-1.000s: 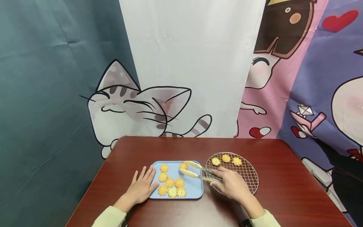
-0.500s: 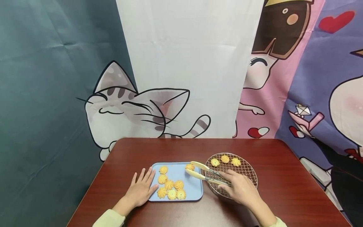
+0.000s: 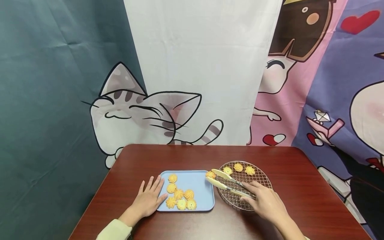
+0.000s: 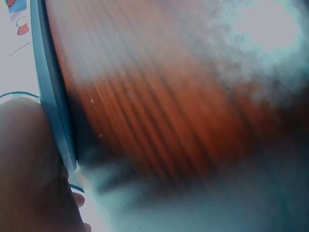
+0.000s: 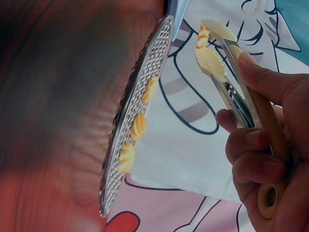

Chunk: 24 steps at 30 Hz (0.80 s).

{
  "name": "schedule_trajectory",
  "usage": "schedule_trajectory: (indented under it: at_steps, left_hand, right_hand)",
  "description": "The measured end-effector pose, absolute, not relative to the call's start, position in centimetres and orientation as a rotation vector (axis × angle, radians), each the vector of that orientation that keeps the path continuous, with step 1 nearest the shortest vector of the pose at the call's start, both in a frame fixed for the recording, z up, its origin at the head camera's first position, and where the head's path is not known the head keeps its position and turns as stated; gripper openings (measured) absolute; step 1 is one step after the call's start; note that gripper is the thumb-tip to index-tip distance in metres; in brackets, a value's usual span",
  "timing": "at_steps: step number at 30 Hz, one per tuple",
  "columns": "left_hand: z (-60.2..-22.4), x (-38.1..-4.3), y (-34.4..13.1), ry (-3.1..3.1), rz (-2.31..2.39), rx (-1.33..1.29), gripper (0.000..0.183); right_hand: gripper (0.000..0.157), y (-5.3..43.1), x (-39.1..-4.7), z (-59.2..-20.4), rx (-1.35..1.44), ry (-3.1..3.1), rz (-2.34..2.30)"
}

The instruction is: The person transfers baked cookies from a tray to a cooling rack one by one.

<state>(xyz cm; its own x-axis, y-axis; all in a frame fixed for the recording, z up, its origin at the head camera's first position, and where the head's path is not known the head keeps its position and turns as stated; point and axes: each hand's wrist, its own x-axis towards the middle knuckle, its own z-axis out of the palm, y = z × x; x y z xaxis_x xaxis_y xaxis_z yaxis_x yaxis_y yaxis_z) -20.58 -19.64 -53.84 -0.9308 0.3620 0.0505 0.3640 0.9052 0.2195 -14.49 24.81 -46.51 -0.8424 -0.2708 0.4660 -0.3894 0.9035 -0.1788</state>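
My right hand (image 3: 265, 201) grips a pair of tongs (image 3: 229, 184) with pale yellow tips and metal arms. Between the tips a swirl cookie (image 3: 210, 174) is pinched, held over the right edge of the blue tray (image 3: 199, 190). In the right wrist view the fingers curl round the tongs (image 5: 258, 106) and the cookie (image 5: 202, 36) shows at their tips. Several piped cookies (image 3: 179, 194) lie on the tray's left half. My left hand (image 3: 148, 197) rests with spread fingers on the tray's left edge. On the round wire rack (image 3: 261, 181) sit three cookies (image 3: 238, 167) near its back rim.
Both tray and rack stand on a reddish-brown wooden table (image 3: 144, 160). The rack is just right of the tray. A cartoon-printed cloth (image 3: 195, 66) hangs behind the table. The left wrist view is mostly blurred tabletop (image 4: 159, 106).
My right hand has moved right with the tongs, carrying the pinched cookie from over the tray's back right to its right edge, near the rack. The left hand has stayed in place.
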Motion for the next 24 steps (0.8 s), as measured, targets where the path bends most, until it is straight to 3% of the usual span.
schedule_trajectory:
  at_steps: [14, 24]
  left_hand:
    - [-55.4, -20.9, -20.0, -2.994, -0.338, -0.587, 0.073]
    - [-54.1, -20.6, -19.6, -3.078, -0.322, -0.575, 0.072]
  right_hand:
    - [0.047, 26.8, -14.1, -47.2, 0.418, -2.638, 0.404]
    - [0.047, 28.1, -14.3, -48.0, 0.355, -2.675, 0.416]
